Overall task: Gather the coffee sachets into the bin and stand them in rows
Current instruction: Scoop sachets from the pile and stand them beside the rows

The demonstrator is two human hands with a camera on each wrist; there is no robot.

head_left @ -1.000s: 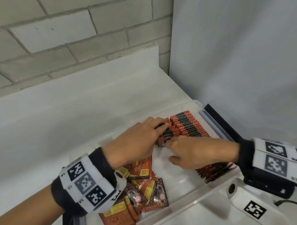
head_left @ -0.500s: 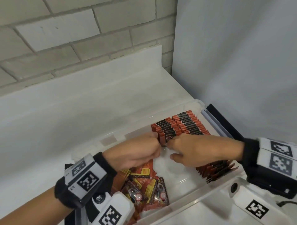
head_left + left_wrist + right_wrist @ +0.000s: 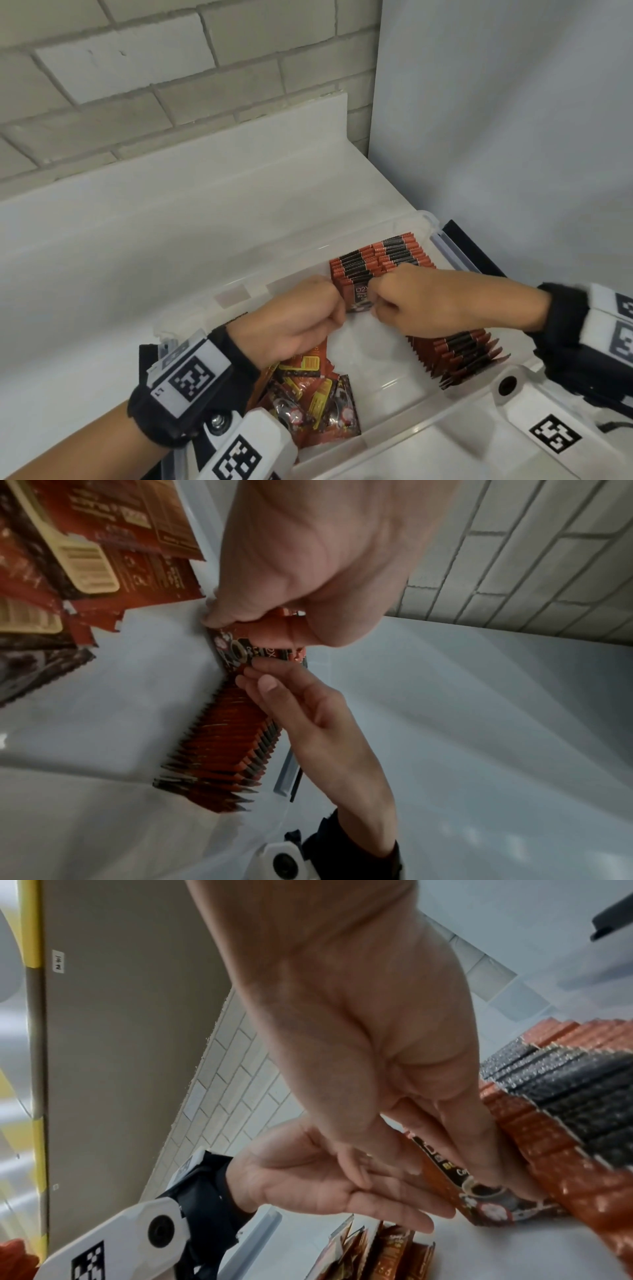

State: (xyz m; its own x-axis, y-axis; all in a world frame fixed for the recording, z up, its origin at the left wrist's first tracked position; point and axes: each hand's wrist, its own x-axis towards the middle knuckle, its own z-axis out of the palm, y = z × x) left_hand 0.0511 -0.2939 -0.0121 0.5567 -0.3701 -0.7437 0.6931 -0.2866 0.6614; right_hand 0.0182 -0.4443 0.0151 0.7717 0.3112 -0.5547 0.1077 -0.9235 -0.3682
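A clear plastic bin (image 3: pixel 404 442) holds red-and-black coffee sachets. Two rows (image 3: pixel 383 257) stand on edge at the back, and a third row (image 3: pixel 455 356) leans at the front right. Both hands meet at the front sachet (image 3: pixel 358 298) of the back rows. My left hand (image 3: pixel 337 315) pinches its left edge, with the thumb (image 3: pixel 267 635) across its face. My right hand (image 3: pixel 375 301) holds its right edge, its fingers (image 3: pixel 479 1150) lying along the sachet (image 3: pixel 486 1194). A loose pile of sachets (image 3: pixel 308 394) lies flat at the bin's front left, below my left wrist.
The bin sits on a white counter (image 3: pixel 120 274) against a brick wall (image 3: pixel 137 85). A white panel (image 3: pixel 513 137) rises on the right. A bare strip of bin floor (image 3: pixel 373 370) separates the pile from the front row. A black object (image 3: pixel 472 246) lies beyond the bin's right rim.
My left hand slid off the top of the back rows and curled onto the front sachet's left edge. The right hand stayed at that sachet, and the back-left row came into sight.
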